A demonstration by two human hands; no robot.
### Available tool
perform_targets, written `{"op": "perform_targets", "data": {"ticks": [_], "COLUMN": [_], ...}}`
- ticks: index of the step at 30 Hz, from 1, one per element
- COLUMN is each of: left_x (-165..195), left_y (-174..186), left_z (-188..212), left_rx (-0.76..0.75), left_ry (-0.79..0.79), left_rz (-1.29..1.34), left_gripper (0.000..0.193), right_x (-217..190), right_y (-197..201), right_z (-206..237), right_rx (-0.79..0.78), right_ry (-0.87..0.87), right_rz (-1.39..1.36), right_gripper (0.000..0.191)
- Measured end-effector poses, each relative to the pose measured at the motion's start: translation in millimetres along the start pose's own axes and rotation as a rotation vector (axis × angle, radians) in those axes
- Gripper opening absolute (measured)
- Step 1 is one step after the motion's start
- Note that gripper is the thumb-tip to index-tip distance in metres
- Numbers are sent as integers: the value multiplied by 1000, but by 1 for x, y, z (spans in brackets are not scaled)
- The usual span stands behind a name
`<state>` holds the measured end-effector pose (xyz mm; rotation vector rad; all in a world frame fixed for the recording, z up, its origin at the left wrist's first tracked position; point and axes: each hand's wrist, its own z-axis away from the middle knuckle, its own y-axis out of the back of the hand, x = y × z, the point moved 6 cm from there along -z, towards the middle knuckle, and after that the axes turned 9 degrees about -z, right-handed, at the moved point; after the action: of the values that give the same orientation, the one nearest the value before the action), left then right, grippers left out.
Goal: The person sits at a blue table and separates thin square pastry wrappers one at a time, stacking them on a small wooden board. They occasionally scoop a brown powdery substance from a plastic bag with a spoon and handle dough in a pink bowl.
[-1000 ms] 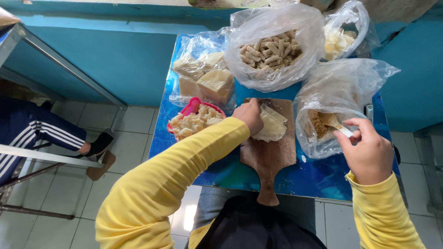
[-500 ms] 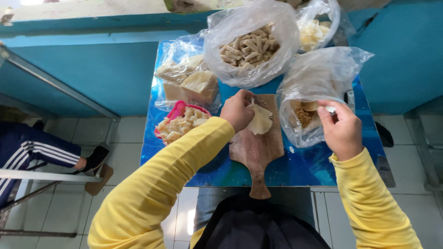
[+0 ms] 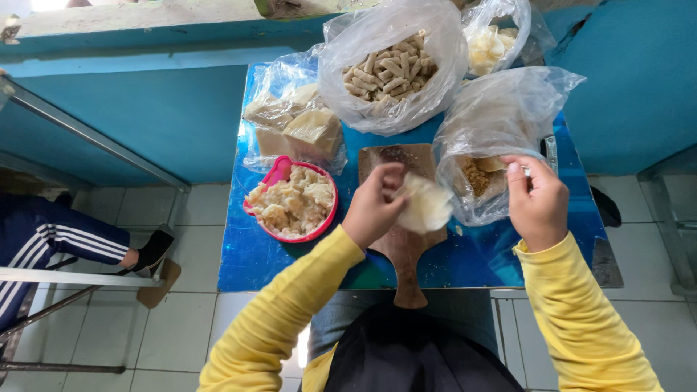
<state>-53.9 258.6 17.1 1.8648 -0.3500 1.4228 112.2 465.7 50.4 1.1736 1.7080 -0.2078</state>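
My left hand pinches a thin, pale, round dough sheet and holds it just above a wooden paddle board. To the right, my right hand hovers with fingers closed on a small pale utensil that is mostly hidden. It sits at the mouth of a clear plastic bag with brown filling at the bottom. Left of the board stands a pink bowl heaped with crumbly pale food.
All of this rests on a small blue table. At the back are bags of stick-shaped pieces, pale blocks and pale lumps. A seated person's striped trouser leg and a metal frame are at the left.
My left hand has lifted the dough sheet off the board and drawn it toward me. My right hand has pulled back out of the filling bag.
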Motion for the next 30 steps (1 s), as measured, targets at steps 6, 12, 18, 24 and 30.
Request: {"op": "perform_targets", "data": {"ticks": [6, 12, 18, 24, 30], "left_x": [-15, 14, 23, 15, 16], "left_y": [12, 20, 28, 25, 27], "left_z": [34, 56, 69, 75, 81], "left_rx": [133, 259, 346, 311, 300], "left_ry": [-21, -200, -240, -294, -289], "left_rz": [-193, -411, -584, -791, -730], "left_gripper": [55, 48, 29, 25, 45], "right_x": [3, 11, 19, 27, 28], "right_y": [3, -5, -9, -8, -3], "right_z": [0, 3, 6, 9, 7], "right_rx": [37, -2, -14, 35, 68], "right_ry": [3, -45, -72, -197, -219], "right_rz": [3, 10, -157, -300, -423], "right_gripper": [20, 21, 23, 22, 21]}}
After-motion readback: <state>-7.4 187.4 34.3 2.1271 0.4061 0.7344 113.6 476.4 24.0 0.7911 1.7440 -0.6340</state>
